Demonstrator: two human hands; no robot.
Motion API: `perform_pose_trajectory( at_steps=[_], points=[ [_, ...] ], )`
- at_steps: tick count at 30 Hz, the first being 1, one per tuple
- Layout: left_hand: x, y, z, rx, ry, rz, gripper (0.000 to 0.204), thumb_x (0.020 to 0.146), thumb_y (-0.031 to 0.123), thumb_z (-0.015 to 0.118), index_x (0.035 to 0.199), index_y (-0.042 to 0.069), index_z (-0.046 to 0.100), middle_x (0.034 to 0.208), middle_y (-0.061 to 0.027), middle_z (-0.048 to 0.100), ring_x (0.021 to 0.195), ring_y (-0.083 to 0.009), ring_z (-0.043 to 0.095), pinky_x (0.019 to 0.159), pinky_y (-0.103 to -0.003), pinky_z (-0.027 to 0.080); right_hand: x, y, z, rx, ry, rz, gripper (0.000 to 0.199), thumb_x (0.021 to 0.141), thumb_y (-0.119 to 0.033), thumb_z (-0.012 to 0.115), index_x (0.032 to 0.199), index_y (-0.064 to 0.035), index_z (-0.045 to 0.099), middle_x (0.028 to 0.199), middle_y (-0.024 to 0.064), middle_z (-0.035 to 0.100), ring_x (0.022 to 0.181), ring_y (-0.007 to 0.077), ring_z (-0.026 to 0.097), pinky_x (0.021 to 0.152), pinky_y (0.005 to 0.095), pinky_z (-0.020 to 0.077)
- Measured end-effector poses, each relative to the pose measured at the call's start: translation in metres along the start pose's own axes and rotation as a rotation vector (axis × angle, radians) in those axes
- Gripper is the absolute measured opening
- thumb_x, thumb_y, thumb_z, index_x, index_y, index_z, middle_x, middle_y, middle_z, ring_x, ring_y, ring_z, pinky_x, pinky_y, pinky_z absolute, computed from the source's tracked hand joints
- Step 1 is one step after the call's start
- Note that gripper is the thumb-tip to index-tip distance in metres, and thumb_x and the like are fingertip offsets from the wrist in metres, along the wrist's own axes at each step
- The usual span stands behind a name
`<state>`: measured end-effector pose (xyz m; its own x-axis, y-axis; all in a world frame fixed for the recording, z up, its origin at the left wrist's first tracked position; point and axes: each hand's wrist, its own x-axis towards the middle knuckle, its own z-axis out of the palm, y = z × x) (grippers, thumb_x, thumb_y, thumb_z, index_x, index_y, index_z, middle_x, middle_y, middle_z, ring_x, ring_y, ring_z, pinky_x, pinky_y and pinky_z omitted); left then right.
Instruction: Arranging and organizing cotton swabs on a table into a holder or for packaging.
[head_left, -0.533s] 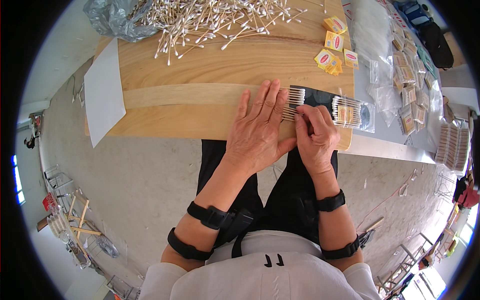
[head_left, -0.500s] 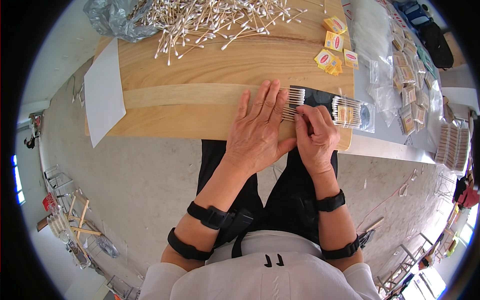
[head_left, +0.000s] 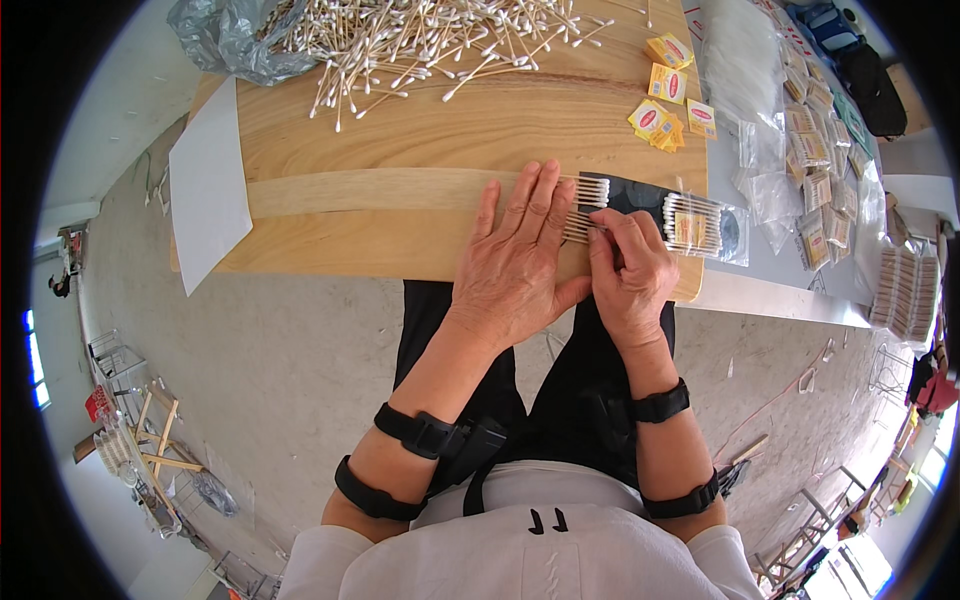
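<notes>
My left hand (head_left: 512, 262) lies flat, fingers stretched, over a row of cotton swabs (head_left: 592, 190) on a pale adhesive-looking strip (head_left: 360, 190). White tips of the swabs stick out to the right of its fingers. Just beside them, my right hand (head_left: 637, 275) has thumb and forefinger pinched at the tip end of a lower swab; that tip is hidden by the fingers. A dark patch (head_left: 640, 193) lies beyond the tips. To its right rests a clear bag of swabs (head_left: 692, 224) with a yellow card inside.
Loose cotton swabs (head_left: 440, 45) are heaped at the far side by a grey plastic bag (head_left: 240, 45). White paper (head_left: 210, 185) overhangs the wooden table's left edge. Yellow cards (head_left: 655, 122) lie far right. Beyond them are filled packets (head_left: 815, 140) and a stacked bundle (head_left: 905, 290).
My right fingertips have shifted very slightly to the left at the swab ends. My left hand stays flat in place.
</notes>
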<state>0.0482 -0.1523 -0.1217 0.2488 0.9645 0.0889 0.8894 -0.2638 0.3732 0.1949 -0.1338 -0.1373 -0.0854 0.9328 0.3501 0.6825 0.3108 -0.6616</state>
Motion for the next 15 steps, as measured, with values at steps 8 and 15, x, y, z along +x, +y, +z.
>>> perform_pose_trajectory(
  at_steps=[8, 15],
  points=[
    [-0.0011, 0.0001, -0.0005, -0.009, 0.01, 0.002, 0.094, 0.072, 0.048, 0.069, 0.144, 0.004, 0.028, 0.151, -0.0128, 0.025, 0.141, -0.0267, 0.023, 0.114, -0.047, 0.017, 0.0017, -0.0056, -0.0007, -0.077, -0.001, -0.005, 0.019, 0.076, -0.009, 0.066, 0.095, -0.0114, 0.064, 0.072, 0.0046, 0.053, 0.062, 0.0244, 0.058, 0.054, 0.0351, 0.0457],
    [-0.0003, 0.0002, -0.0006, -0.004, 0.006, -0.001, 0.093, 0.072, 0.048, 0.069, 0.143, 0.003, 0.029, 0.151, -0.0127, 0.025, 0.141, -0.0267, 0.023, 0.114, -0.047, 0.016, 0.0016, -0.0046, -0.0009, -0.075, -0.005, -0.01, 0.018, 0.077, -0.009, 0.066, 0.095, -0.0117, 0.064, 0.072, 0.0047, 0.053, 0.063, 0.025, 0.058, 0.053, 0.0354, 0.0457]
  ],
)
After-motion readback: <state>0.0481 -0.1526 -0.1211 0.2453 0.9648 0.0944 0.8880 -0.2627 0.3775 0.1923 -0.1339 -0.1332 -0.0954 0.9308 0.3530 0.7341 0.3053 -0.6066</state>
